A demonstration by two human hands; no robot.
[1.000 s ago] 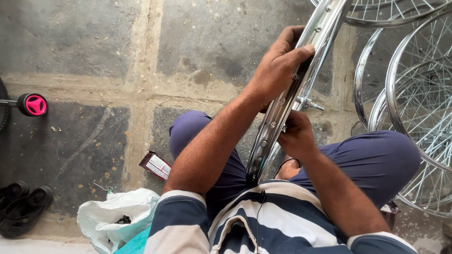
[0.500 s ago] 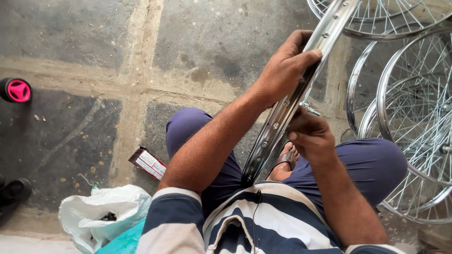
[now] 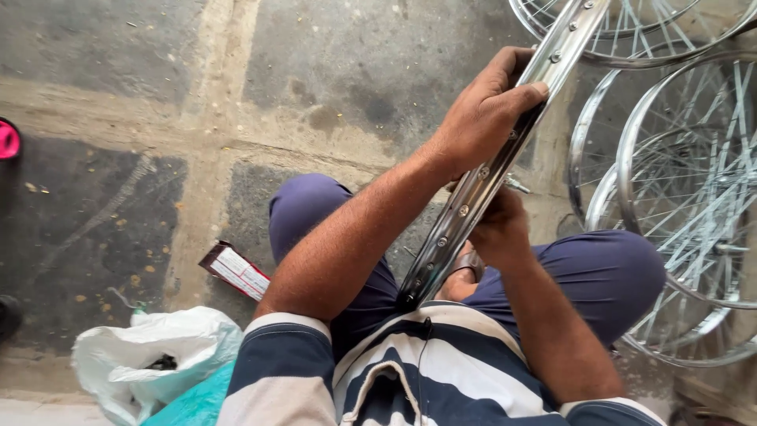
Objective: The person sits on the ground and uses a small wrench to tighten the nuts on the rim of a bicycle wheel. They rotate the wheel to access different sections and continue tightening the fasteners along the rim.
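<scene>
your left hand (image 3: 485, 118) grips the chrome wheel rim (image 3: 473, 201) running diagonally through frame centre; your right hand (image 3: 497, 229) holds it lower down, beside spoked wheels (image 3: 686, 197) at right.

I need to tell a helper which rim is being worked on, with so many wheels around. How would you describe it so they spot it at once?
Start from the seated person's lap. The bare rim rises slanting from there, left hand gripping its upper part, right hand beside it lower down. Unlike the spoked wheels stacked on the right, it has no spokes, only empty holes.
</scene>
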